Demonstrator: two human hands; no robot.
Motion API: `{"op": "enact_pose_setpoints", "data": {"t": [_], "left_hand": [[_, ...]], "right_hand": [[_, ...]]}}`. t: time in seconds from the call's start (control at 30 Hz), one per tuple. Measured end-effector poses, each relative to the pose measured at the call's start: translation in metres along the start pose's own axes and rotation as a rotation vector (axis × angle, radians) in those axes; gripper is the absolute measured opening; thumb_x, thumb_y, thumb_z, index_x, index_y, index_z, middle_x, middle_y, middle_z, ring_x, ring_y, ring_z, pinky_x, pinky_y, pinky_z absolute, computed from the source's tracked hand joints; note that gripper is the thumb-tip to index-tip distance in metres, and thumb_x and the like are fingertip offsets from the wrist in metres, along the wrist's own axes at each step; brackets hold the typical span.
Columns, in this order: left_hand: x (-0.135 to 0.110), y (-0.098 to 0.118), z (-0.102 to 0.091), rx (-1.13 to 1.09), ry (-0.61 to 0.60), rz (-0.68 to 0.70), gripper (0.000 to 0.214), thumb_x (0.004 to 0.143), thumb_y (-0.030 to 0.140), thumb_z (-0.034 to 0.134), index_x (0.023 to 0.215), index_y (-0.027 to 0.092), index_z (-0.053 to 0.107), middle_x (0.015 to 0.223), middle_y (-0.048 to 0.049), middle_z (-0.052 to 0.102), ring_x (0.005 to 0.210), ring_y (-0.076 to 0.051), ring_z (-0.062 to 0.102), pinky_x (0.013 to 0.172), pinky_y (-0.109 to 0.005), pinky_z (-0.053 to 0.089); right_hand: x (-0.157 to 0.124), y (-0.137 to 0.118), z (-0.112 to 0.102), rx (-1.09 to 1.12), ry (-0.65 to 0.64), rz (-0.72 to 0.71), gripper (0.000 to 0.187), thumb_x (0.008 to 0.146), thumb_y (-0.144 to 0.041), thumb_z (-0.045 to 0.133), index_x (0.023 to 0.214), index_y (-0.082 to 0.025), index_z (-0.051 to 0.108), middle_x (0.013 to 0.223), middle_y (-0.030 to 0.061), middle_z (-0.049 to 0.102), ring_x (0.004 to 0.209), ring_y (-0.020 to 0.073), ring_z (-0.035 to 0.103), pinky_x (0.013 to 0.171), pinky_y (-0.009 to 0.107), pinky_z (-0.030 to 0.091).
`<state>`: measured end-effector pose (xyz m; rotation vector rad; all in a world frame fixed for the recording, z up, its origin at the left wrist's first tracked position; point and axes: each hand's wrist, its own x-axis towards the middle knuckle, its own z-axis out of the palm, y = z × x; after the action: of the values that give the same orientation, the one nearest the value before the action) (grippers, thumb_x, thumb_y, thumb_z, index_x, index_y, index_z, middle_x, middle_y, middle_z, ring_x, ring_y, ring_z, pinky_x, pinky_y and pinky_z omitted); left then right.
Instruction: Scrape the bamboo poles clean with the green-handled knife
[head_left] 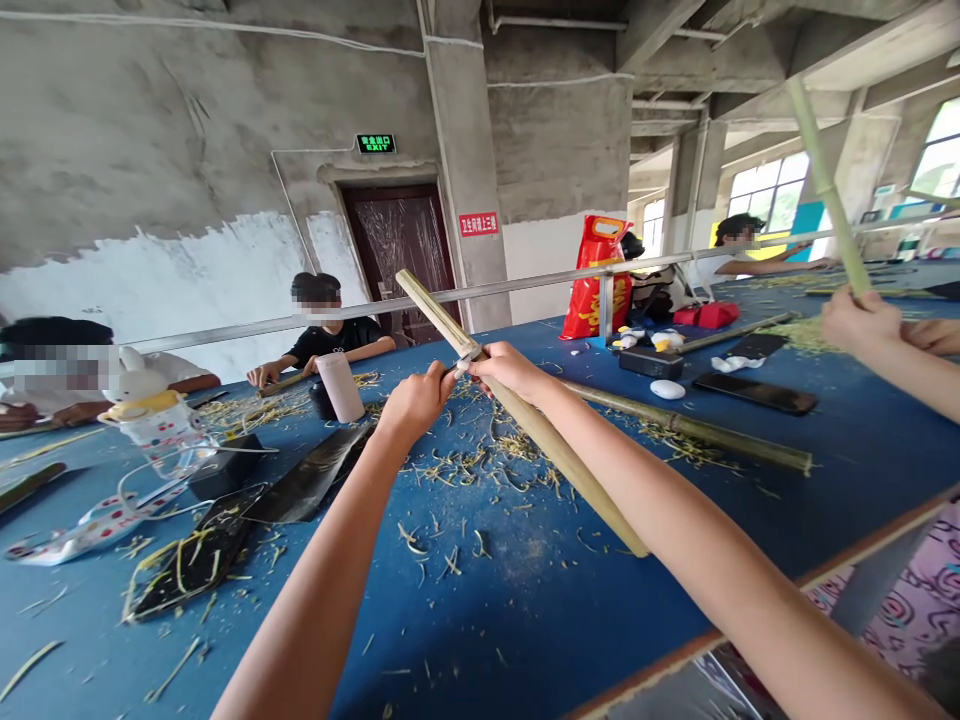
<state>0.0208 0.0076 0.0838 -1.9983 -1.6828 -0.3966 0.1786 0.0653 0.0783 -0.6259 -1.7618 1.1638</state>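
A split bamboo piece [570, 460] slants across the middle of the view, its far end raised and its near end low over the blue table. My right hand [514, 372] is closed around it near the middle. Just left of there, my left hand [416, 405] is closed on a small knife [469, 355], whose metal blade lies across the bamboo. Its handle is mostly hidden in my fingers. Both hands are close together above the tabletop. Thin curled shavings [480, 465] lie scattered below them.
Another bamboo stick [690, 430] lies on the blue table [480, 620] to the right, near a phone [754, 392]. On the left are a pink cup [341, 388], a rabbit figure [142, 390] and a shaving-covered phone [195, 560]. A co-worker's hand [862, 320] holds bamboo upright; a metal rail [525, 287] crosses behind.
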Motion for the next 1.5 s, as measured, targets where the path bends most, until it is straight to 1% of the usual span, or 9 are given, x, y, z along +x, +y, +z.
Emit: {"op": "enact_pose_setpoints", "data": {"t": [0.33, 0.47, 0.63, 0.73, 0.9, 0.97, 1.23, 1.33, 1.5], "left_hand": [[-0.003, 0.009, 0.003, 0.085, -0.002, -0.092, 0.053, 0.089, 0.051, 0.011, 0.106, 0.015, 0.046, 0.079, -0.0136, 0.065, 0.074, -0.031, 0.064, 0.06, -0.034, 0.044], [-0.003, 0.013, 0.002, 0.077, -0.002, -0.124, 0.054, 0.089, 0.052, 0.011, 0.106, 0.014, 0.046, 0.079, -0.0136, 0.065, 0.075, -0.03, 0.064, 0.061, -0.034, 0.045], [0.001, 0.011, 0.0, 0.053, 0.031, -0.208, 0.057, 0.089, 0.05, 0.007, 0.106, 0.012, 0.046, 0.079, -0.0151, 0.065, 0.074, -0.028, 0.064, 0.061, -0.032, 0.045], [0.002, 0.006, -0.001, 0.066, 0.054, -0.198, 0.056, 0.089, 0.051, 0.008, 0.104, 0.013, 0.046, 0.077, -0.014, 0.065, 0.071, -0.027, 0.064, 0.06, -0.031, 0.045], [0.0, 0.003, -0.001, 0.06, -0.01, -0.008, 0.05, 0.089, 0.05, 0.013, 0.103, 0.016, 0.047, 0.078, -0.0118, 0.065, 0.074, -0.026, 0.064, 0.062, -0.03, 0.044], [-0.001, 0.005, -0.002, 0.058, -0.035, 0.02, 0.05, 0.089, 0.051, 0.014, 0.104, 0.016, 0.047, 0.079, -0.0117, 0.066, 0.075, -0.026, 0.064, 0.063, -0.03, 0.044], [-0.001, 0.013, -0.003, 0.102, 0.033, -0.049, 0.055, 0.088, 0.053, 0.011, 0.103, 0.016, 0.048, 0.076, -0.0116, 0.065, 0.071, -0.028, 0.064, 0.059, -0.032, 0.044], [0.0, 0.011, -0.002, 0.105, 0.032, -0.061, 0.057, 0.088, 0.054, 0.01, 0.103, 0.015, 0.049, 0.075, -0.0119, 0.065, 0.071, -0.028, 0.064, 0.059, -0.032, 0.044], [0.0, 0.01, -0.005, 0.089, 0.044, -0.078, 0.057, 0.088, 0.053, 0.009, 0.102, 0.016, 0.049, 0.074, -0.0115, 0.064, 0.07, -0.029, 0.064, 0.058, -0.033, 0.045]], "right_hand": [[-0.004, -0.003, 0.003, -0.176, 0.086, 0.057, 0.02, 0.074, -0.033, 0.059, 0.071, -0.017, 0.048, 0.054, -0.0025, 0.047, 0.039, 0.0099, 0.047, 0.036, 0.023, 0.039], [-0.003, -0.005, 0.004, -0.256, 0.097, 0.06, 0.021, 0.075, -0.036, 0.057, 0.07, -0.017, 0.049, 0.052, -0.002, 0.048, 0.039, 0.01, 0.047, 0.037, 0.022, 0.04], [-0.002, -0.011, 0.008, -0.381, 0.17, 0.089, 0.029, 0.079, -0.042, 0.052, 0.065, -0.018, 0.044, 0.05, 0.0003, 0.05, 0.036, 0.0107, 0.048, 0.035, 0.023, 0.04], [-0.005, -0.015, 0.007, -0.316, 0.154, 0.072, 0.031, 0.078, -0.045, 0.054, 0.066, -0.019, 0.045, 0.052, 0.0013, 0.052, 0.037, 0.0107, 0.048, 0.035, 0.024, 0.041], [-0.009, -0.016, -0.001, -0.204, 0.074, 0.016, 0.039, 0.066, -0.054, 0.065, 0.069, -0.018, 0.048, 0.055, 0.0005, 0.051, 0.043, 0.0099, 0.048, 0.038, 0.023, 0.042], [-0.008, -0.015, -0.005, -0.176, 0.051, 0.011, 0.042, 0.062, -0.054, 0.068, 0.073, -0.018, 0.049, 0.057, -0.0002, 0.051, 0.045, 0.0097, 0.048, 0.039, 0.023, 0.042], [-0.005, -0.007, -0.007, -0.123, 0.042, -0.051, 0.032, 0.07, -0.042, 0.066, 0.081, -0.016, 0.051, 0.059, -0.002, 0.051, 0.048, 0.0081, 0.047, 0.042, 0.02, 0.042], [-0.005, -0.007, -0.003, -0.154, 0.067, -0.033, 0.03, 0.072, -0.043, 0.063, 0.076, -0.016, 0.053, 0.054, -0.0026, 0.048, 0.043, 0.0078, 0.045, 0.039, 0.021, 0.04], [-0.004, -0.013, 0.002, -0.195, 0.129, 0.017, 0.036, 0.068, -0.051, 0.065, 0.073, -0.018, 0.052, 0.051, -0.0027, 0.048, 0.039, 0.0091, 0.046, 0.037, 0.023, 0.04]]}}
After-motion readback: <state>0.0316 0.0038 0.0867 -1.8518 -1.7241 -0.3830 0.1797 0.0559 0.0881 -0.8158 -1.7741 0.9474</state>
